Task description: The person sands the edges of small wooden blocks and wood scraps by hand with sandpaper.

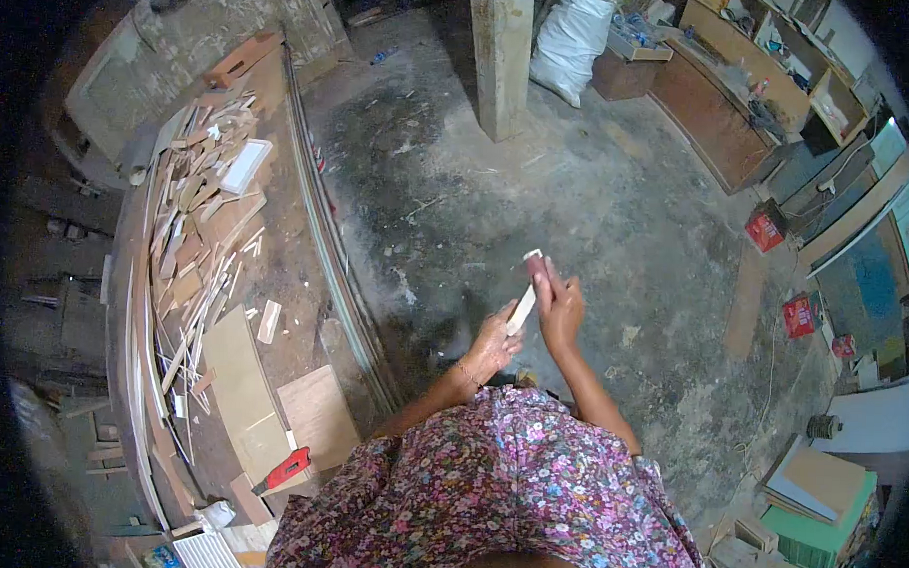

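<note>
- Floral garment: nearest the camera, filling the lower middle of the view. One noted.
- Left hand: fingers closed on the lower end of the pale strip. Exact fingertip placement partly hidden.
- Right hand: thumb and fingers clamped on the reddish-brown piece, which lies against the strip near its far end.
- Position of strip: held tilted between the two hands, just beyond the garment and above the concrete floor; far tip protrudes past the reddish-brown piece.
- Handling, in this inspector's judgement: left grip should be firm and well back, so the strip neither twists nor flexes. Reddish-brown piece is best kept flat to the face, with light, even pressure along the length; bearing down at the thin tip could round or snap it. Left fingertips should stay out of its path.
- Count, in hand: one strip, one reddish-brown piece.
- Count, workbench: one red tool, one white-faced panel, two larger flat boards near the tool. Wood offcuts overlap too heavily to number.
- Count, floor area: one post, one white sack, three red containers at the right side.
</note>
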Demonstrator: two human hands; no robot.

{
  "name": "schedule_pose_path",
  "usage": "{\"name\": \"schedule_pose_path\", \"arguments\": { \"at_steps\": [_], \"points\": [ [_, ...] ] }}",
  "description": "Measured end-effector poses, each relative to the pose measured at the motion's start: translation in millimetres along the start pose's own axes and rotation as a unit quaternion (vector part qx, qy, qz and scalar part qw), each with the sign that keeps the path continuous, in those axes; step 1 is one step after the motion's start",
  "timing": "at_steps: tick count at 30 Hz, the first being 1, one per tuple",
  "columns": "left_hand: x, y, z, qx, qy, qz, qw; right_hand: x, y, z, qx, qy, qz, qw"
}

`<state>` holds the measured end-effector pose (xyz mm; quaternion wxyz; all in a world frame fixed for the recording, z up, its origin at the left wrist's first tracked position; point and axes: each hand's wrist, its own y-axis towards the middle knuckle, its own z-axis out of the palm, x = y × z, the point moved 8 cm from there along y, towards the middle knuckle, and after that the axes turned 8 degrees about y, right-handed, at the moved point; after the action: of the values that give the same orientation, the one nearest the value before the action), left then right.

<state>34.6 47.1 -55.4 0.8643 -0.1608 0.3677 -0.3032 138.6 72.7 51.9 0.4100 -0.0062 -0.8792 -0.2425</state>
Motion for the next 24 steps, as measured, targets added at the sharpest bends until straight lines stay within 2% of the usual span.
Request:
{"name": "schedule_pose_path", "arguments": {
  "at_steps": [1,4,7,9,11,13,16,19,22,24],
  "points": [
    [1.5,-2.5,3.9,0.014,0.001,-0.004,1.000,-7.0,4.0,3.9,-0.005,-0.004,0.009,1.000],
    [-5.9,-7.6,-3.6,-0.065,0.031,-0.011,0.997,10.0,-0.9,0.0,0.016,0.033,0.014,0.999],
    [-10.4,2.5,-29.8,-0.235,-0.066,0.039,0.969,32.2,-37.2,8.6,0.074,0.099,-0.028,0.992],
    [-8.6,8.4,-26.6,-0.156,-0.065,0.050,0.984,41.2,-43.2,6.8,0.105,0.105,-0.035,0.988],
    [-2.0,5.1,-23.1,-0.061,-0.022,-0.007,0.998,22.4,-20.5,3.9,0.054,0.054,-0.009,0.997],
    [-3.2,-4.8,-4.6,-0.065,0.020,-0.016,0.998,-9.2,2.6,4.5,-0.016,-0.001,0.027,1.000],
    [1.1,-4.8,-4.9,-0.070,0.026,-0.026,0.997,-11.2,7.4,4.3,-0.034,-0.004,0.002,0.999],
    [-6.8,2.4,-17.4,-0.097,-0.016,0.037,0.994,24.4,-25.1,5.0,0.038,0.040,-0.037,0.998],
    [-1.8,15.1,-36.4,-0.087,-0.005,0.036,0.996,46.3,-47.7,3.2,0.088,0.089,-0.060,0.990],
    [5.6,19.1,-43.8,-0.078,0.003,0.031,0.996,30.0,-33.9,0.0,0.068,0.049,-0.025,0.996]
  ]
}}
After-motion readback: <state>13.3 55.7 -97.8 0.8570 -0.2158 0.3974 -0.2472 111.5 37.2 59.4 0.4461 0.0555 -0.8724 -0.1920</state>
